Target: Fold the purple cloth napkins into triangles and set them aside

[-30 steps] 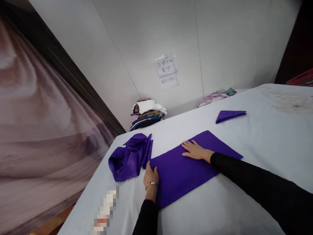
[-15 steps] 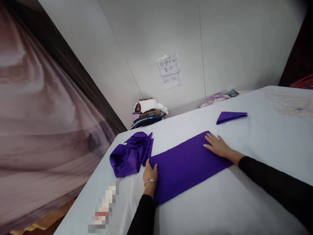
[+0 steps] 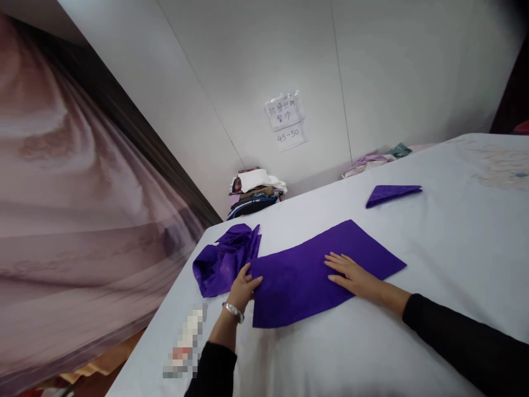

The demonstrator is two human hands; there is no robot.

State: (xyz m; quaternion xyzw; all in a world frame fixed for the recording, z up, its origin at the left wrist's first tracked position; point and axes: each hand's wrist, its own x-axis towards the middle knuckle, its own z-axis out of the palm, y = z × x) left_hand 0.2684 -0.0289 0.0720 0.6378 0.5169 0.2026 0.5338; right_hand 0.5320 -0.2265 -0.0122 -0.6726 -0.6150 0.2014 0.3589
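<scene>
Head view, white table [image 3: 314,358], wall [image 3: 235,66], unclear object [image 3: 188,337]

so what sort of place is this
Probably an indoor work booth for handling fabric, though I can't be sure. A flat purple cloth lies on a pale-covered table, a pile of folded fabrics sits by its far edge, and handwritten sheets are fixed to the wall.
</scene>
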